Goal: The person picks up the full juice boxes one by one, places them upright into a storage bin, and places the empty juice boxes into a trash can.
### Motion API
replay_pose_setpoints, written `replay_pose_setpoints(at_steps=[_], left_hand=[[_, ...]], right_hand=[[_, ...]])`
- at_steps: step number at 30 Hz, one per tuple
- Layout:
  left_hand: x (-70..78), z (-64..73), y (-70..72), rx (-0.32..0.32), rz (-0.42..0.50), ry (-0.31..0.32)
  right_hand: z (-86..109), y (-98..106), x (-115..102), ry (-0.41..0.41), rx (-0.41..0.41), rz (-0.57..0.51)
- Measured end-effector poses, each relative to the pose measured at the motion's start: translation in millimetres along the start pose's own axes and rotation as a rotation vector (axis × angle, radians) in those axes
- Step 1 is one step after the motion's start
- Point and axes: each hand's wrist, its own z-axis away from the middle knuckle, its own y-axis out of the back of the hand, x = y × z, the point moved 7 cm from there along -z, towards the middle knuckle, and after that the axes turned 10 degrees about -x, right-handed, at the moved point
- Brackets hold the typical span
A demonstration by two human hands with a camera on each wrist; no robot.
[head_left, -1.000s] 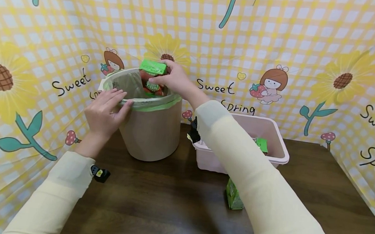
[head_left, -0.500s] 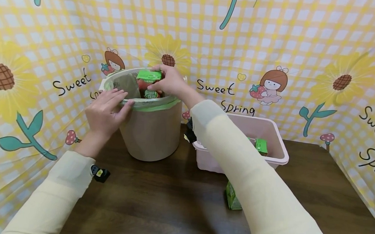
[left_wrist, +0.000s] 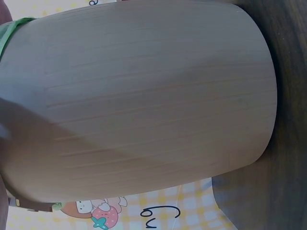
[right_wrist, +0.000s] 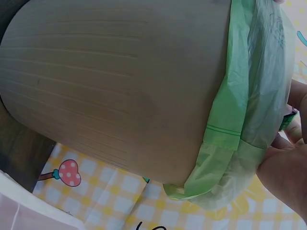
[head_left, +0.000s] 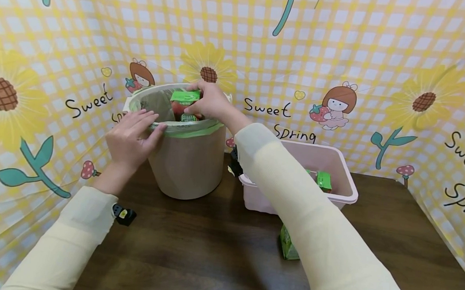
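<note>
A grey-brown trash bin stands at the left back, lined with a thin green-edged bag. My left hand holds the bin's near left rim, fingers over the edge. In the mouth of the bin, my right hand grips a red-and-green box from its right side, thumb in front. The lower part of this box is hidden behind the rim. In the right wrist view, my right fingers show beside the bag-covered rim, with only a sliver of the box visible.
A pink tub stands right of the bin, with green-topped packages inside. On the table in front of it is a green box, partly hidden by my right sleeve. A patterned cloth encloses the back and sides.
My right hand has lowered the red-and-green box a little into the bin and shifted slightly left. My left hand stays at the rim.
</note>
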Motion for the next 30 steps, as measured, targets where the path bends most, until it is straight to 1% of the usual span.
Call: replay_pose_setpoints(at_steps=[5, 9, 15, 24, 30], left_hand=[[-0.3, -0.1, 0.4, -0.017, -0.008, 0.004], [-1.0, 0.8, 2.2, -0.026, -0.010, 0.011], [-0.2, -0.9, 1.7, -0.019, -0.001, 0.006], [-0.1, -1.1, 1.7, 0.020, 0.028, 0.010], [-1.9, -0.1, 3.7, 0.038, 0.036, 0.014]], right_hand=[[1.0, 2.1, -1.5, 0.013, -0.005, -0.043], [2.2, 4.1, -1.7, 0.022, 0.000, -0.049], [9.5, 14.1, 0.4, 0.026, -0.005, -0.094], [32.9, 37.4, 3.5, 0.044, 0.011, -0.091], [56.6, 51.9, 8.3, 0.094, 0.032, -0.076]])
